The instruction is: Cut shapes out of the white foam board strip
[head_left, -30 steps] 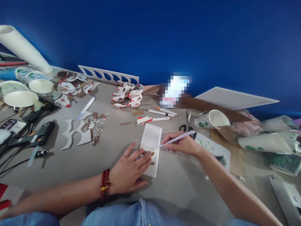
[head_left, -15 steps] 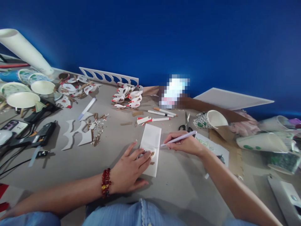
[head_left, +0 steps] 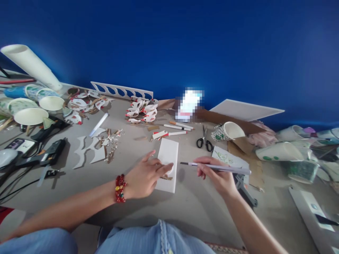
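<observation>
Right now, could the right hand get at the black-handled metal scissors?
Probably yes: the scissors lie beyond the right hand, with bare grey tabletop between, though it holds a slim pale-purple pen-like tool.

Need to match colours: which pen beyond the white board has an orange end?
The rearmost pen, orange at its left end; the black-marked pen lies just in front, the red-tipped pen nearest the white board.
</observation>
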